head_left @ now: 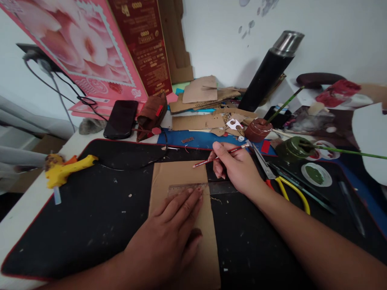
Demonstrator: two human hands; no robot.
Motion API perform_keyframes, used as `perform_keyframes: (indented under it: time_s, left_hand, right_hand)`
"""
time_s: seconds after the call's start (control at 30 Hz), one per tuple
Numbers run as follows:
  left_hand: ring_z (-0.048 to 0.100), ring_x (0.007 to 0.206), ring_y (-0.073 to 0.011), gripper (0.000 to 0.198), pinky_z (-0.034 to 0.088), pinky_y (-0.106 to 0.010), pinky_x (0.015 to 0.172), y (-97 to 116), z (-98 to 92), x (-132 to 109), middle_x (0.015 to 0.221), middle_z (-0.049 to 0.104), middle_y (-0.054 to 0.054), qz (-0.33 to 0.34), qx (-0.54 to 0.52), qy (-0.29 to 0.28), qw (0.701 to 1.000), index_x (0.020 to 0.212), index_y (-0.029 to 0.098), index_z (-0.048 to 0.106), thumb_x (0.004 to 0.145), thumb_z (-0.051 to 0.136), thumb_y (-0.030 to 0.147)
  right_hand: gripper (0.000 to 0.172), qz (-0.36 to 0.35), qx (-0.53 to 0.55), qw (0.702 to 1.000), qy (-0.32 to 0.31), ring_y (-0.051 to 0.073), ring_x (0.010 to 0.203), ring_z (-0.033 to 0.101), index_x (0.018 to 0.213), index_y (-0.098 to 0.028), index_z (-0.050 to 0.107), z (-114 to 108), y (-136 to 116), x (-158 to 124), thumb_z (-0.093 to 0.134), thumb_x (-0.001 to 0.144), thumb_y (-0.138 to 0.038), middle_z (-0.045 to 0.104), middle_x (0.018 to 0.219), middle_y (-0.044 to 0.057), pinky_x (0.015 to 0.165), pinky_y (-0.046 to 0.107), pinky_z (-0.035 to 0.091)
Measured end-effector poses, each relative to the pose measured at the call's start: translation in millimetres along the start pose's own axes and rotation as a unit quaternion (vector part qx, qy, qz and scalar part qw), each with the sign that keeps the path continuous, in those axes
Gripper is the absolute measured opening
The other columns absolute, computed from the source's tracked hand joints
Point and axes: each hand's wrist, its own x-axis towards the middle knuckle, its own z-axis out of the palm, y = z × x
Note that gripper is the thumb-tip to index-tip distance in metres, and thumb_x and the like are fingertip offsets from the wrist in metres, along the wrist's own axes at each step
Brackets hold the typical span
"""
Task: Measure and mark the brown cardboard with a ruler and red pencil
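Fingers of the right hand (234, 167) clamp a pencil (203, 163), its point at the far part of a cardboard strip (178, 172); the left hand (169, 225) lies flat, fingers together, on a clear ruler (222, 188) crossing the cardboard. Beneath stretches a black mat (115, 201); scissors (266, 166) lie right.

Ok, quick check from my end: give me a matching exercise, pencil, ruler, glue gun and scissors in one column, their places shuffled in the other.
Things
1. Pencil
2. Ruler
3. Glue gun
4. Scissors

Places
A. At the left edge of the black mat
B. Just to the right of the right hand
C. Held in the right hand's fingers
D. Under the left hand, lying across the cardboard

Pairs: 1-C, 2-D, 3-A, 4-B
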Motion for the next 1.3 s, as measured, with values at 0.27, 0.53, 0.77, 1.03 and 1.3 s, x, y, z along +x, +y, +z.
perform_keyframes:
  time_s: [0.27,0.53,0.77,1.03,1.3]
  left_hand:
    - [0.052,0.144,-0.0285,0.057,0.041,-0.042,0.118,-0.8,0.0,0.0,0.165,0.054,-0.01,0.003,0.005,0.007,1.0,0.158,0.009,0.051,0.106,0.048,0.031]
    - [0.052,0.144,-0.0278,0.055,0.039,-0.041,0.119,-0.2,-0.5,0.5,0.164,0.056,-0.01,0.0,0.006,0.008,1.0,0.157,0.009,0.053,0.106,0.048,0.03]
    - [0.051,0.145,-0.0282,0.056,0.042,-0.042,0.117,-0.8,-0.7,0.6,0.166,0.053,-0.011,0.003,0.01,0.004,1.0,0.158,0.009,0.05,0.108,0.045,0.033]
    - [0.051,0.144,-0.0283,0.056,0.039,-0.041,0.119,-0.7,-2.8,1.8,0.164,0.055,-0.011,0.003,0.002,0.002,1.0,0.157,0.007,0.051,0.106,0.049,0.03]
    - [0.05,0.147,-0.0285,0.059,0.041,-0.042,0.12,1.6,-0.7,0.0,0.165,0.054,-0.01,-0.006,-0.004,-0.009,1.0,0.158,0.009,0.049,0.104,0.051,0.031]
  right_hand:
    - [0.047,0.006,0.011,1.0,-0.005,0.012,0.044,0.051,0.078,-0.023,0.067,0.1,0.1,0.6,0.066,0.099,-0.065,0.056,0.048,-0.005,0.043,0.027,0.034]
    - [0.048,0.004,0.014,1.0,-0.002,0.011,0.043,0.051,0.078,-0.023,0.067,0.8,0.4,0.3,0.066,0.099,-0.065,0.056,0.047,-0.005,0.043,0.026,0.033]
    - [0.049,0.006,0.006,1.0,-0.007,0.011,0.044,0.051,0.079,-0.023,0.067,-0.2,-0.8,0.1,0.065,0.1,-0.067,0.057,0.049,-0.004,0.044,0.026,0.034]
    - [0.049,0.004,0.009,1.0,-0.011,0.012,0.044,0.05,0.079,-0.023,0.066,0.1,0.1,-0.8,0.065,0.1,-0.067,0.056,0.049,-0.005,0.044,0.027,0.034]
    - [0.047,-0.012,0.001,1.0,0.009,0.012,0.043,0.05,0.078,-0.023,0.067,-0.1,-0.6,-1.7,0.064,0.102,-0.063,0.055,0.047,-0.004,0.044,0.028,0.035]
